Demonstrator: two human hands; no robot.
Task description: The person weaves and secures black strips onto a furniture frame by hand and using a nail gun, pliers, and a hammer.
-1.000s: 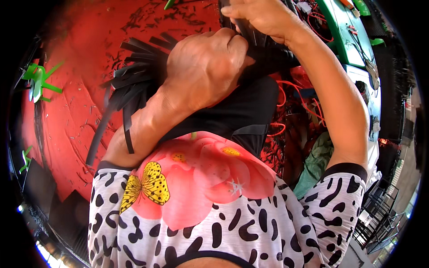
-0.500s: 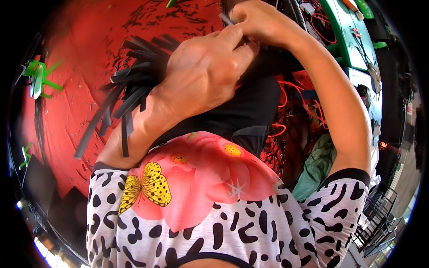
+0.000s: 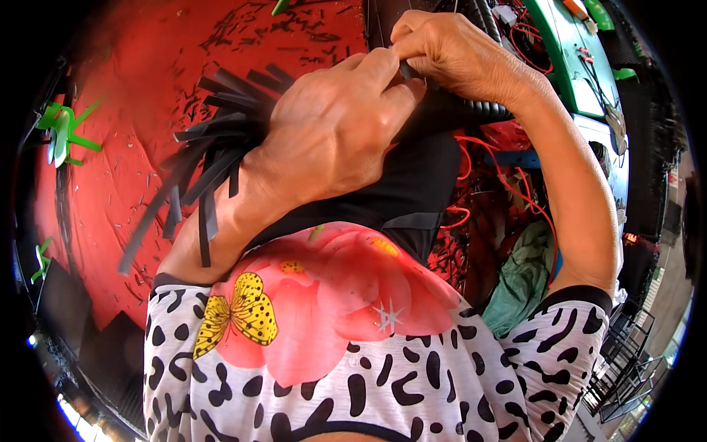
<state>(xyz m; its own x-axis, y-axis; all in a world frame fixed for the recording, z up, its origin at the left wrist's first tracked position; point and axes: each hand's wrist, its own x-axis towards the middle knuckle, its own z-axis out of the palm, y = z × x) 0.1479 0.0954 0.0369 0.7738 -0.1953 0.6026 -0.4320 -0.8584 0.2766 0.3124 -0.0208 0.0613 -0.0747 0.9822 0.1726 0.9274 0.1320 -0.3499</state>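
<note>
Head view, left hand: the left hand [image 3: 331, 125] is clenching around a bunch of black strips [image 3: 224, 131], its knuckles facing up and its thumb and forefinger reaching toward the other hand.
Right hand: the right hand [image 3: 460, 59] is meeting those fingertips, thumb and fingers drawn together; whatever they are pinching, if anything, is hiding, so I cannot tell.
Grip: that closed left palm is apparently keeping the strips gathered, presumably leaving its fingertips available for the close work up there.
Strips' place: they are sticking out on the palm's left side, above the red sheet [image 3: 110, 191], some draping over the left forearm.
Strips' look: narrow, flat and black, they are fanning out in uneven lengths, a few faces shining grey, the longest trailing down-left.
Below the hands: black trousers [image 3: 353, 193] are showing.
Red sheet: dark clippings [image 3: 250, 29] are lying scattered across it.
Right side: a red cord [image 3: 508, 177] is curling near crumpled green material [image 3: 526, 280].
</note>
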